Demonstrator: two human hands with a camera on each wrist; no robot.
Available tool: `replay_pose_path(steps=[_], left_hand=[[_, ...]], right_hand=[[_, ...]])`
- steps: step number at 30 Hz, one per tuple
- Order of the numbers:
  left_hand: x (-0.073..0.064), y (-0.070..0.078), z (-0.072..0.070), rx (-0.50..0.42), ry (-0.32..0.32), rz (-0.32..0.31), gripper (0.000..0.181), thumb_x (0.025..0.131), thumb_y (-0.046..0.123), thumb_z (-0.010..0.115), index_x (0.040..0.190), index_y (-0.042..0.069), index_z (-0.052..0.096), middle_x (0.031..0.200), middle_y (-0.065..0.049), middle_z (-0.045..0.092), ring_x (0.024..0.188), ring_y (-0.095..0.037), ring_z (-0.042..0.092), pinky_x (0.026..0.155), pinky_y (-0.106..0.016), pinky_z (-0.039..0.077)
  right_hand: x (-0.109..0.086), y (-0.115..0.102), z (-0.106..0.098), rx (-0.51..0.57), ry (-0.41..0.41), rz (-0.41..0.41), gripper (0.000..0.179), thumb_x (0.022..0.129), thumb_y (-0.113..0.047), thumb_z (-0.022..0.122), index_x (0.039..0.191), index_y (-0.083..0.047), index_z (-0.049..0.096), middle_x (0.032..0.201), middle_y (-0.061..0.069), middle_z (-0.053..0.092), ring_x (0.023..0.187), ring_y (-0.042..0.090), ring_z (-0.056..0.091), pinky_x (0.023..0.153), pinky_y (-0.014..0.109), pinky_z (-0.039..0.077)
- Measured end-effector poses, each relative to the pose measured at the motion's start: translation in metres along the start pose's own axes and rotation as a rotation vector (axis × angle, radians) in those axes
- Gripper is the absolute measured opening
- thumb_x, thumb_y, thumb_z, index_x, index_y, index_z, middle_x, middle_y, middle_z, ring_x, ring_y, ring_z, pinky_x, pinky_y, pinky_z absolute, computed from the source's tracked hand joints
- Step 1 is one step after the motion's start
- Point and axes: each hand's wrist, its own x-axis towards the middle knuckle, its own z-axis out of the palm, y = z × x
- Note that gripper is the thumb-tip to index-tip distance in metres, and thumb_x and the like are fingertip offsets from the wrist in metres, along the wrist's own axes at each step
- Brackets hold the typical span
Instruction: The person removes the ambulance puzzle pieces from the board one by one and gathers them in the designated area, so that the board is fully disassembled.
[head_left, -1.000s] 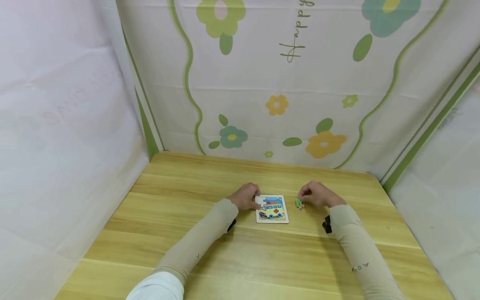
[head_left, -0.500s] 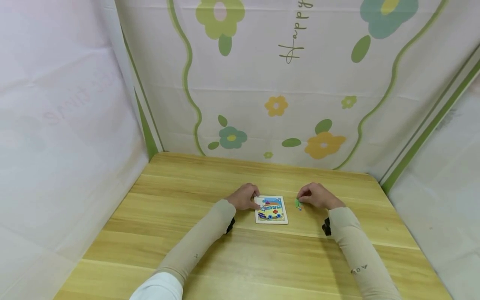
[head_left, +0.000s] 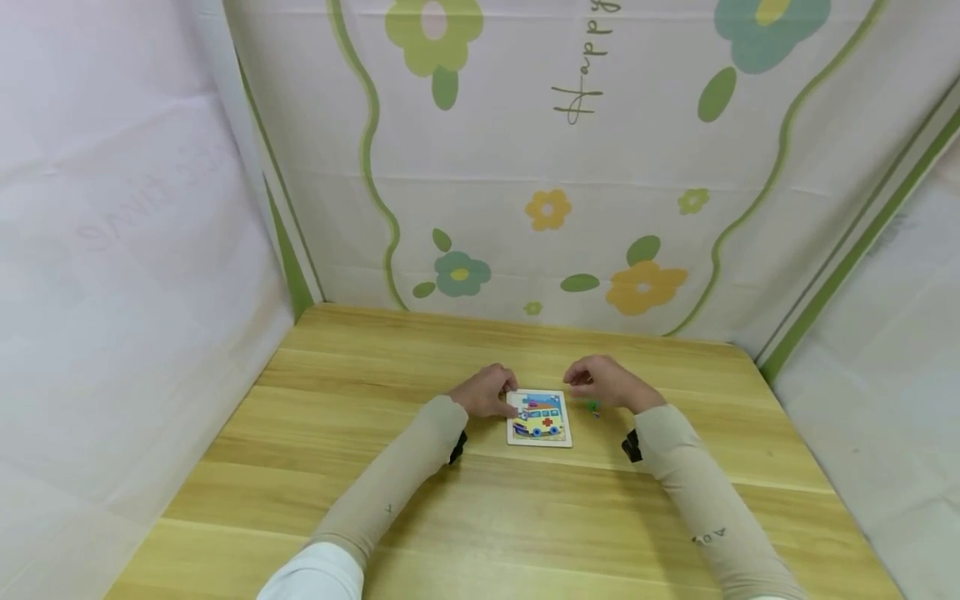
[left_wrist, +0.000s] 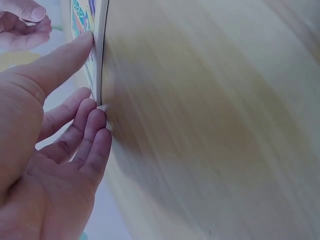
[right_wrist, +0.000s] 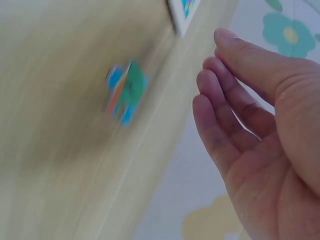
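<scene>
A small white-framed jigsaw puzzle point(head_left: 551, 423) with a yellow ambulance picture lies on the table. A pale patch shows at its upper left. At its left side, my left hand point(head_left: 482, 392) holds the frame, with the thumb over the edge and the fingers point(left_wrist: 95, 125) at the corner. My right hand point(head_left: 606, 383) hovers just right of the puzzle, fingers loosely bent and thumb close to the forefinger; nothing shows between them. Below that hand lie loose puzzle pieces point(right_wrist: 131, 87) in green, orange and blue, overlapping on the wood and partly covered in the head view.
The wooden table point(head_left: 480, 517) reaches back to a flowered cloth wall point(head_left: 495, 150). Plain white cloth point(head_left: 135, 333) hangs on the left, and another pale sheet closes the right side. A dark wrist camera point(head_left: 632, 446) sits beneath the right sleeve.
My right hand has left the loose pieces and moved left toward the puzzle. A green piece lifted on edge at its fingertips earlier now shows lower, under the hand. My left hand stays.
</scene>
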Motion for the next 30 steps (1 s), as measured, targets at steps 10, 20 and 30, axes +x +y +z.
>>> replay_pose_path(steps=[10,20,30], left_hand=[[0.004,0.002,0.0,0.031,-0.008,0.03,0.041,0.096,0.021,0.08,0.128,0.001,0.066,0.125,-0.011,0.062,0.106,-0.017,0.053,0.101,-0.034,0.05],[0.004,0.015,0.006,0.073,0.001,0.031,0.047,0.097,0.029,0.079,0.133,0.003,0.065,0.127,-0.008,0.062,0.112,-0.017,0.058,0.102,-0.031,0.051],[0.008,0.014,0.016,0.06,0.03,0.044,0.047,0.097,0.028,0.079,0.133,0.002,0.065,0.124,-0.008,0.061,0.104,-0.014,0.053,0.093,-0.027,0.051]], right_hand=[[0.014,-0.019,0.032,0.013,-0.002,0.007,0.022,0.096,-0.012,0.079,0.115,-0.003,0.076,0.11,0.007,0.075,0.097,0.017,0.069,0.089,0.04,0.06],[0.016,-0.024,0.041,-0.012,-0.004,-0.035,0.015,0.097,-0.011,0.077,0.111,-0.004,0.078,0.105,0.008,0.07,0.093,0.014,0.065,0.085,0.035,0.059],[0.02,-0.028,0.041,-0.023,-0.018,-0.01,0.013,0.098,-0.008,0.076,0.11,-0.004,0.077,0.107,0.008,0.07,0.094,0.016,0.065,0.085,0.036,0.059]])
